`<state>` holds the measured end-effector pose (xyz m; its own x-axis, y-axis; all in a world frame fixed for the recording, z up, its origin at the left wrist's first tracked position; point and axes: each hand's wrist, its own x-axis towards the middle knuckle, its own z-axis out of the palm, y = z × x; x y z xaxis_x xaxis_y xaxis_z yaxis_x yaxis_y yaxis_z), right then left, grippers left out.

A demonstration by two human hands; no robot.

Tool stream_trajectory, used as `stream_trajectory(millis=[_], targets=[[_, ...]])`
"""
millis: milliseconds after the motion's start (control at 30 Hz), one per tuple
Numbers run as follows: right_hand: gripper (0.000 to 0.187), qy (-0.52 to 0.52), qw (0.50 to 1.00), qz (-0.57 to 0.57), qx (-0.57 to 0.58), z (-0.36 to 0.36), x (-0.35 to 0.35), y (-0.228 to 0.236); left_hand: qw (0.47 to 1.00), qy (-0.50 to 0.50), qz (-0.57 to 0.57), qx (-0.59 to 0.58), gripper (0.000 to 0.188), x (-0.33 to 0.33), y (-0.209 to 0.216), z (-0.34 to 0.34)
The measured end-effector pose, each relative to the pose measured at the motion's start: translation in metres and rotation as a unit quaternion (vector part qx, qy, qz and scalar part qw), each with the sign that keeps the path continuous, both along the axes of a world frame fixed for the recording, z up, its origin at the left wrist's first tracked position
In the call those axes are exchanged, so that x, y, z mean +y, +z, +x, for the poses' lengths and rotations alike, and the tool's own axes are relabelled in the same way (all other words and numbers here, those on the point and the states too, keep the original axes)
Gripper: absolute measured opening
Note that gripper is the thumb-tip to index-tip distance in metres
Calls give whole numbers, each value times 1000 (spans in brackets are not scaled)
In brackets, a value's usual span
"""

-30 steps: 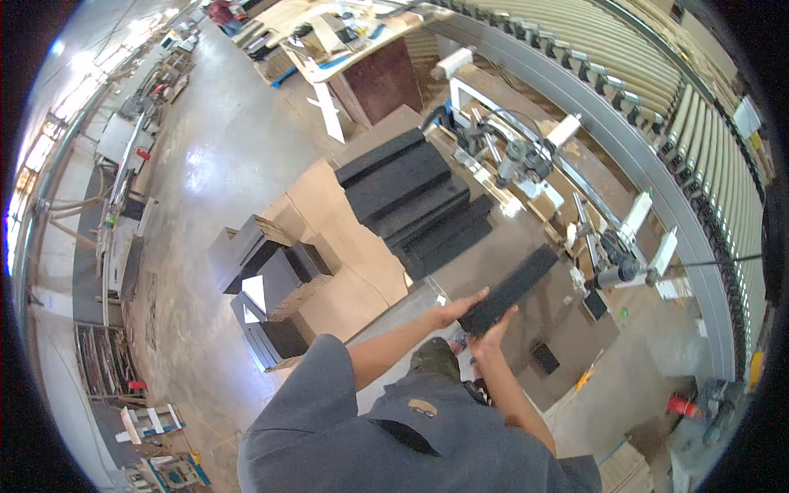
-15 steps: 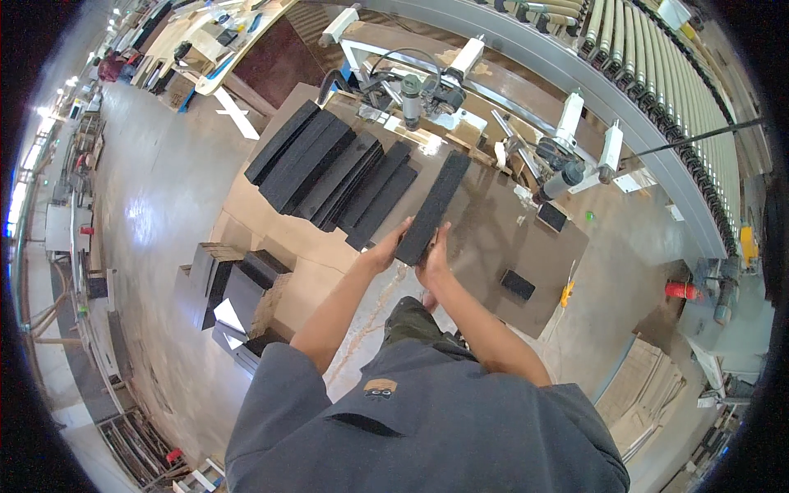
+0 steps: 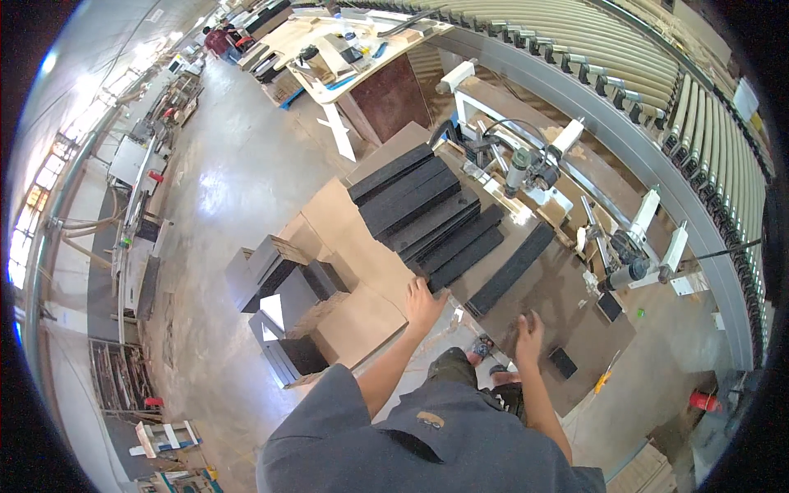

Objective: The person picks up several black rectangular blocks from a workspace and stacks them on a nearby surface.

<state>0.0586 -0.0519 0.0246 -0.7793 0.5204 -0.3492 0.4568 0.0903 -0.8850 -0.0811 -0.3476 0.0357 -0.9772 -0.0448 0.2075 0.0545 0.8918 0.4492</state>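
A long stack of black strips (image 3: 511,269) lies on the brown board, to the right of several other stacks of black strips (image 3: 411,201) set side by side. My left hand (image 3: 425,304) is at the near end of the rightmost of these other stacks, its fingers apart and nothing in them. They seem to touch that end; contact is hard to make out. My right hand (image 3: 528,335) hovers over the board, empty, thumb and fingers apart, to the right of the long stack's near end. Close to it lies a small black block (image 3: 563,362).
Black-edged panels (image 3: 308,287) are piled on cardboard (image 3: 362,316) at left. Machine heads and a white frame (image 3: 526,168) border the board's far side, with rollers beyond. A yellow-handled tool (image 3: 603,381) lies at right. Far off stands a person (image 3: 220,43).
Both hands have let go of the black strips they held between them, which now lie on the board. My hands have moved apart, and the view has swung left.
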Motion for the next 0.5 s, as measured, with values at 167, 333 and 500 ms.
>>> stream_trajectory(millis=[167, 333, 500], targets=[[60, -24, 944, 328, 7, 64, 78, 2, 987, 19, 133, -84, 76, -7, -21, 0], [63, -21, 897, 439, -43, 97, 120, -11, 987, 14, 138, -79, 77, -13, -34, -7], [82, -15, 895, 434, -103, 118, 127, -43, 985, -19, 101, -135, 75, -20, -33, -6]])
